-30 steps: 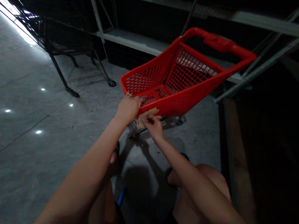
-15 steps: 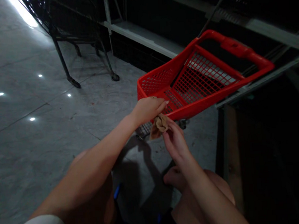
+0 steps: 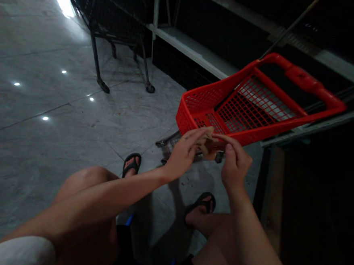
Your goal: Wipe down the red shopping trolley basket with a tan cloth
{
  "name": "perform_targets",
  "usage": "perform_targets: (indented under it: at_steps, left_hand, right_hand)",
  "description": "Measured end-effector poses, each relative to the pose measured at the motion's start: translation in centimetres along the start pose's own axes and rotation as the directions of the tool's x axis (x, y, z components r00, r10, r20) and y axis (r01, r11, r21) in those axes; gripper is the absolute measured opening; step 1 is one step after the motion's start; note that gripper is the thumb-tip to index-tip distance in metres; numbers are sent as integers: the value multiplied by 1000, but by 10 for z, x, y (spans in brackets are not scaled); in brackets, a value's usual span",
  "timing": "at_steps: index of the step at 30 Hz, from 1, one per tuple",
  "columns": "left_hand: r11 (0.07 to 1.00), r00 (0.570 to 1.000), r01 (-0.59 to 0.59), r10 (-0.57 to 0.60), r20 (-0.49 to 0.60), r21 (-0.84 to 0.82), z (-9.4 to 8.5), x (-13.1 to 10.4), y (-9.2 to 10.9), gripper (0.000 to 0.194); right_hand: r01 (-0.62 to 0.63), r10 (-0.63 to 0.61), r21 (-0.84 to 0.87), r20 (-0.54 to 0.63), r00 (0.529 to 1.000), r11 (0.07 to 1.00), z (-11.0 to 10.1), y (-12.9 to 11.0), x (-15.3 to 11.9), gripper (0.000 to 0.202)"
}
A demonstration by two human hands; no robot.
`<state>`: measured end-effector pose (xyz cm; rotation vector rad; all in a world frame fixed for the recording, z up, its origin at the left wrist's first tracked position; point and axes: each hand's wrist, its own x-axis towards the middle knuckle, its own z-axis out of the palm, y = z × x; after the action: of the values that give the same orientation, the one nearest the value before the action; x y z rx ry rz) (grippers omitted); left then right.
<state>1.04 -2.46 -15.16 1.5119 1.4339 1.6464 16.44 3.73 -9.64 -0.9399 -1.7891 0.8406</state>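
A crumpled brown cloth [image 3: 207, 145] hangs between my two hands, in front of the near side of the red shopping cart [image 3: 250, 136]. My left hand [image 3: 183, 153] grips the cloth's left part, its fingers stretched along it. At the other end, my right hand [image 3: 236, 162] pinches it between thumb and fingers. Part of the cloth is hidden behind my fingers. The cart has a grid-walled plastic basket and a thick handle at upper right.
A black wire cart [image 3: 118, 31] on casters stands at upper left. Along the back runs a metal shelf rack [image 3: 189, 47]. My sandalled feet [image 3: 131, 164] are on the grey tiled floor [image 3: 39, 158]. A dark wooden edge [image 3: 273, 190] lies at right.
The cloth, bunched up before, is now spread a little between my hands. My right hand has moved rightward, away from the left. The view has shifted, and both sandals now show.
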Motion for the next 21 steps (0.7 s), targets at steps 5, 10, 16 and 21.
perform_targets:
  at_steps: [5, 10, 16, 21]
  left_hand:
    - [806, 685, 488, -592, -424, -335, 16, 7, -45, 58]
    - [734, 739, 388, -609, -288, -558, 78, -14, -36, 57]
    - [701, 563, 474, -706, -429, -533, 74, 9, -28, 24]
    - [759, 463, 481, -646, -607, -440, 40, 41, -49, 17]
  right_hand:
    - [372, -306, -491, 212, 928, 788, 31, -2, 39, 44]
    - [261, 135, -867, 346, 929, 426, 63, -3, 44, 49]
    - [273, 252, -920, 346, 904, 281, 55, -16, 41, 50]
    - [295, 216, -913, 360, 908, 281, 38, -13, 31, 44]
